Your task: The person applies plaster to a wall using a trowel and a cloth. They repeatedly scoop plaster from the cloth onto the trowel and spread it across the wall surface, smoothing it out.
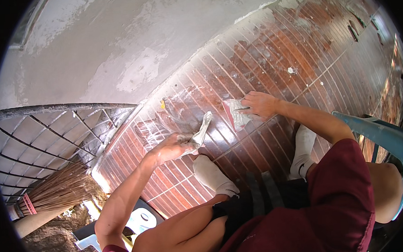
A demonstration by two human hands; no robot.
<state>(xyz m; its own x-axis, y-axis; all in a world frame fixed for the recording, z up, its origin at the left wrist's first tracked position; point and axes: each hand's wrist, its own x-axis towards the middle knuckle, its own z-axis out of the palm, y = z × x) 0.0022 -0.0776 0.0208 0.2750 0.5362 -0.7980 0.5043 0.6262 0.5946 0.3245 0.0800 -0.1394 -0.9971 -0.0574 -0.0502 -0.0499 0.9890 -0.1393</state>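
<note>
A maroon short-sleeved shirt (pixel 286 227) is worn with white socks (pixel 210 171) and dark — apparently black — shorts (pixel 237 212).

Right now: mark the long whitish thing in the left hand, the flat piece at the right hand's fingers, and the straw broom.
Long whitish thing (pixel 202 130), head view: stretch beyond the left hand (pixel 171 147).
Flat piece (pixel 238 117), head view: its whitish face.
Straw broom (pixel 63 187), head view: middle of the bristles.

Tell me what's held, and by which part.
Left hand: slender whitish object, held by its lower part. Right hand: on the right side of a flat white-and-red piece; grip unclear.
</note>
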